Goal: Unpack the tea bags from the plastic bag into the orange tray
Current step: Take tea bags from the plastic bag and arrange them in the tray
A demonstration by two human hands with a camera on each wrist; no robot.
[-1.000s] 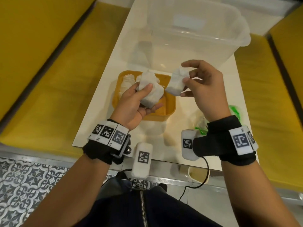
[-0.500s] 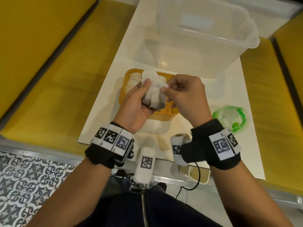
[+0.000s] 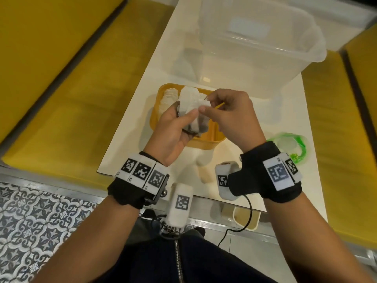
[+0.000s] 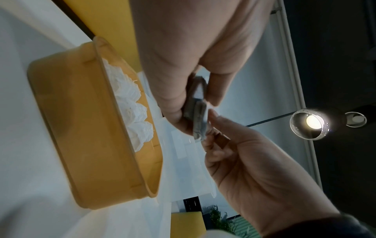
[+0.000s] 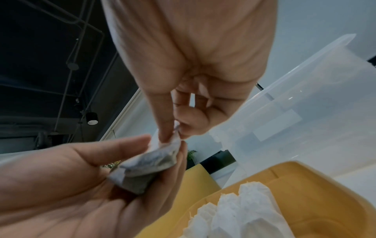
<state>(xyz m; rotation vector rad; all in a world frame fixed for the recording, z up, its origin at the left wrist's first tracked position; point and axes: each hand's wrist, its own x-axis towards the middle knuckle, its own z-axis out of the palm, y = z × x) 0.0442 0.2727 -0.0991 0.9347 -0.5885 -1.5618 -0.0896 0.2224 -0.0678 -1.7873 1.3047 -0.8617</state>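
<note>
My left hand [image 3: 183,119] holds a small bundle of tea bags [image 3: 191,107], white on top and grey below, just above the orange tray [image 3: 157,103]. My right hand [image 3: 205,103] pinches the bundle's top right corner between thumb and forefinger. The right wrist view shows this pinch [image 5: 175,132] on the white edge of the tea bags [image 5: 146,169], which lie in the left palm. Several white tea bags [image 3: 170,97] stand in a row in the tray's left part, as the left wrist view also shows [image 4: 132,109]. The crumpled clear and green plastic bag [image 3: 289,144] lies on the table to the right.
A large clear plastic bin [image 3: 255,48] stands on the white table [image 3: 126,144] just behind the tray. Yellow bench cushions [image 3: 61,78] flank the table on both sides. A patterned tile floor shows at the lower left.
My right hand held one tea bag apart at the right; it has moved left to the bundle in my left hand and now pinches its top. Both hands have sunk slightly towards the tray.
</note>
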